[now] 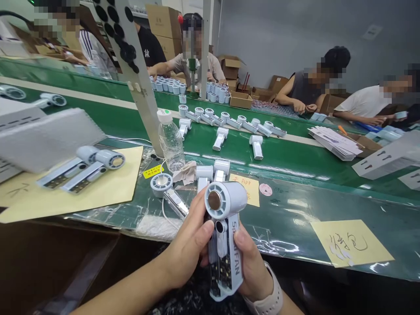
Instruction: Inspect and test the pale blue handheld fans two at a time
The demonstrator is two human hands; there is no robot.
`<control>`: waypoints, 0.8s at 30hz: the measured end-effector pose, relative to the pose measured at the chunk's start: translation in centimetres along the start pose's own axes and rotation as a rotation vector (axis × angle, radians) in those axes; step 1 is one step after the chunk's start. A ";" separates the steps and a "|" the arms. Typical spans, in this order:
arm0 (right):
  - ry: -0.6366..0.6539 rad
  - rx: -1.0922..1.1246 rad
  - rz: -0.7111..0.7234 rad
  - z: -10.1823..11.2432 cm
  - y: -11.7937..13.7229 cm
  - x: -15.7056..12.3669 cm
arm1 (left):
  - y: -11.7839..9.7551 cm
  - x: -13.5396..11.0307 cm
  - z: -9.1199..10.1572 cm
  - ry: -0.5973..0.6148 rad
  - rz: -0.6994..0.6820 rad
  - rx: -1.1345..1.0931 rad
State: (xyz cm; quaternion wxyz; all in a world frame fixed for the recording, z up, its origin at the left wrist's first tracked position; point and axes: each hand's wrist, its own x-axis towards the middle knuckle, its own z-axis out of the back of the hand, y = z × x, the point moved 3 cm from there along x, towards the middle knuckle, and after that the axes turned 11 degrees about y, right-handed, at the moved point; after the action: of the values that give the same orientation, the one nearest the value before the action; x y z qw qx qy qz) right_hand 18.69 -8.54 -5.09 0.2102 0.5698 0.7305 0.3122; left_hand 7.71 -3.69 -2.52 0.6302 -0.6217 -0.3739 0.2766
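Fingers of our left hand (187, 245) curl around the fan (225, 205) from its left side, the thumb pressed against the pale blue housing just below the round head. Our right hand (252, 269) closes on the opposite side, its thumb resting on the handle, and a pale wristband (267, 292) circles that wrist. Both grips are closed firmly on the fan, with no gap showing between fingers and housing. The fan stands upright between the hands, head up, its round opening with a metal centre facing us. The handle is open, showing a dark circuit board (223, 273) beside printed lettering. The fingertips behind the fan are hidden, and the first letters are hard to make out.

Just beyond the fan, a second fan (161, 183) with a white cable (166, 216) lies on the plastic-covered bench, and a cloth (185, 173) sits near it. Farther beyond the fan stands a water bottle (170, 142). Left of the fan, two more fans (82, 168) lie on yellow paper (126, 175). Well beyond the fan, a row of fans (229, 124) lies on a green belt (295, 148), and co-workers (303, 89) sit past it, their hands busy and small in view
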 end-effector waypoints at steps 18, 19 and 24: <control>0.008 -0.030 -0.013 -0.6 0.6 -0.8 | -0.6 -0.2 -0.8 0.213 0.120 -0.157; 0.011 -0.028 -0.006 -0.6 0.7 -0.8 | -0.7 -0.1 -0.9 0.220 0.123 -0.170; 0.004 -0.035 -0.006 -0.5 0.7 -0.8 | -0.8 0.0 -1.1 0.237 0.140 -0.263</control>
State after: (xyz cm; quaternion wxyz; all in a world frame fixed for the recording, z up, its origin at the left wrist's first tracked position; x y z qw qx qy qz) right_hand 19.10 -9.33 -4.29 0.2195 0.5633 0.7270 0.3256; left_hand 8.46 -4.38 -1.72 0.5624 -0.7513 -0.2859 0.1936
